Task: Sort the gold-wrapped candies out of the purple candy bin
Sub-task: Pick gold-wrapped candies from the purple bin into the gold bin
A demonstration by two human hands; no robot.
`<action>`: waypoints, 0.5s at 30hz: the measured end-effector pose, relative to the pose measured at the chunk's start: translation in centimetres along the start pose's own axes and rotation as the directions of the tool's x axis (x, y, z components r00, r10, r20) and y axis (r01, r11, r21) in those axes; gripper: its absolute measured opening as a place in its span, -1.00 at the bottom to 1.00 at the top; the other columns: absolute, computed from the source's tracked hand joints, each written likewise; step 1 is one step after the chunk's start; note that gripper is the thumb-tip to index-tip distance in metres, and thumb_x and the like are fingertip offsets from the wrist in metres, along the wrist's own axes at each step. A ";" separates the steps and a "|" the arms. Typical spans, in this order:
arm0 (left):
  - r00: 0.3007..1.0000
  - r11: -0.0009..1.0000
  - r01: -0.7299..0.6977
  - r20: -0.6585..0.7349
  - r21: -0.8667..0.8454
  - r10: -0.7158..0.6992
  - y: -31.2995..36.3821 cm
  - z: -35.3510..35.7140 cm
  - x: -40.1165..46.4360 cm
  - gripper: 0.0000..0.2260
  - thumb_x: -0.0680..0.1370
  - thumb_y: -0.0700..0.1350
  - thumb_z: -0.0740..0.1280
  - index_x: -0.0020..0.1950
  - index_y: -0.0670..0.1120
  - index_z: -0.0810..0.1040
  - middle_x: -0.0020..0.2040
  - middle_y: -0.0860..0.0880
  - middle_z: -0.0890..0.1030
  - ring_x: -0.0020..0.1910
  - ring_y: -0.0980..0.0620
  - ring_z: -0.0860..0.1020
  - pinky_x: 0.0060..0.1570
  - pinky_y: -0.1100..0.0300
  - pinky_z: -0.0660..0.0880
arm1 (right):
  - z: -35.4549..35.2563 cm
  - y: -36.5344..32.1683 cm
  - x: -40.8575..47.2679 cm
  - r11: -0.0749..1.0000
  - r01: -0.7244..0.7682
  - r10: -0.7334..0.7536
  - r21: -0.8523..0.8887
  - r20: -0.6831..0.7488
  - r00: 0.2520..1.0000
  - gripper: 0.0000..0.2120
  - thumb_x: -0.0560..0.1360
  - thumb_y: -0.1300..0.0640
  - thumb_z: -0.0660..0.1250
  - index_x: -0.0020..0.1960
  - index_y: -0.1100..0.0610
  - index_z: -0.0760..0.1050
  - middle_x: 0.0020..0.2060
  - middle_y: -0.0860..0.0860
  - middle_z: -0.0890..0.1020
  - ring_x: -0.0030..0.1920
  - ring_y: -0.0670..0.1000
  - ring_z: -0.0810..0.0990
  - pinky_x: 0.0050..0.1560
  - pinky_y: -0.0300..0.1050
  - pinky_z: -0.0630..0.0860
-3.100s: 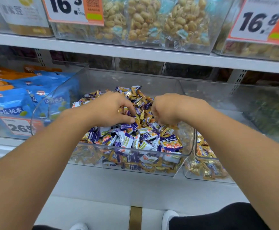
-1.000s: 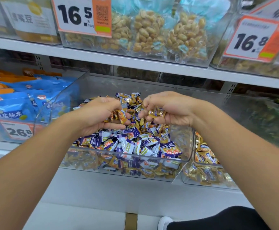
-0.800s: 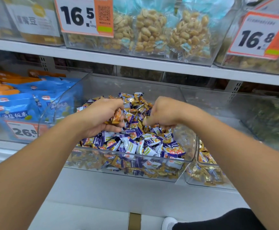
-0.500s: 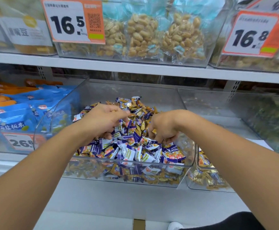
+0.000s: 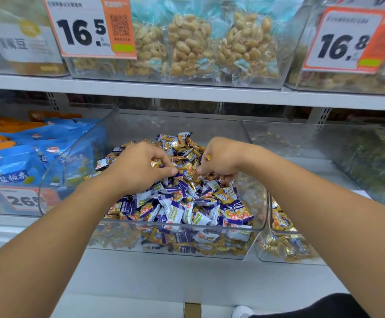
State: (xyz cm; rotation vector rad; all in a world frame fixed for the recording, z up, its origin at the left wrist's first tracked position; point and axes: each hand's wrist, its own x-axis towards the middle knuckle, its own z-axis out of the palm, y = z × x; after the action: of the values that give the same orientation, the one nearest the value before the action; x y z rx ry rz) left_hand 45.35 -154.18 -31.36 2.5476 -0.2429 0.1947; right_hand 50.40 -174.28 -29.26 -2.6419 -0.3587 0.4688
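The white metal shelf (image 5: 187, 94) above you carries clear tubs of bagged peanuts (image 5: 191, 44) with orange-and-white price tags (image 5: 88, 28), and it shades the back of the level you are working on. Below it, your clear plastic candy bin (image 5: 175, 228) sits between a clear bin of blue and orange snack packets (image 5: 12, 161) on its left and a smaller clear bin of gold sweets (image 5: 283, 237) touching its right side; your right forearm crosses over that smaller bin and hides much of it. Purple-and-white wrapped candies (image 5: 175, 210) fill the front of the pile, gold-wrapped candies (image 5: 182, 145) heap toward the back. Your left hand (image 5: 138, 168) rests on the heap, its grip curled with thumb and forefinger pinching gold wrappers. Your right hand (image 5: 219, 157) is fisted around gold pieces, with most of its fingers hidden underneath. Far right, the bin contents blur to green.
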 end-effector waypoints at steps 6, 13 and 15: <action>0.996 0.998 0.021 -0.086 0.060 -0.016 0.0 0.6 0.5 -0.85 0.39 0.10 0.56 -0.18 0.08 0.67 -0.05 0.07 0.64 0.04 0.04 0.55 0.03 0.15 0.43 | 0.4 -1.8 -0.3 0.921 0.234 -0.265 -0.312 -0.061 0.962 -0.60 0.34 -0.04 0.61 0.11 0.07 0.65 0.04 -0.05 0.58 0.06 0.03 0.56 -0.03 -0.10 0.48; 0.996 0.999 0.032 -0.083 -0.001 -0.032 0.2 0.5 0.7 -0.81 0.42 0.11 0.53 -0.03 0.10 0.69 -0.03 0.04 0.65 -0.10 0.12 0.54 -0.13 0.21 0.40 | 0.4 -1.7 0.8 0.971 0.239 -0.239 -0.014 -0.097 0.966 -0.79 0.55 0.01 0.42 -0.11 0.17 0.64 -0.39 0.03 0.54 -0.40 -0.02 0.45 -0.38 -0.18 0.39; 0.994 0.983 0.055 -0.080 -0.172 -0.070 0.4 0.4 0.8 -0.84 0.45 0.14 0.49 -0.06 0.11 0.69 -0.32 0.09 0.58 -0.42 0.17 0.40 -0.38 0.26 0.34 | -0.3 -1.6 0.6 0.940 0.161 -0.146 0.300 -0.071 0.987 -0.72 0.58 -0.04 0.37 -0.18 0.15 0.54 -0.47 0.01 0.46 -0.49 -0.05 0.36 -0.50 -0.22 0.35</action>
State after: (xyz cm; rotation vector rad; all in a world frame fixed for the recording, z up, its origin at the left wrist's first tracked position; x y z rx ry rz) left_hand 46.08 -154.89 -31.32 2.3676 -0.1397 0.2480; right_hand 50.82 -172.77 -28.46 -2.3005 -0.4362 0.3757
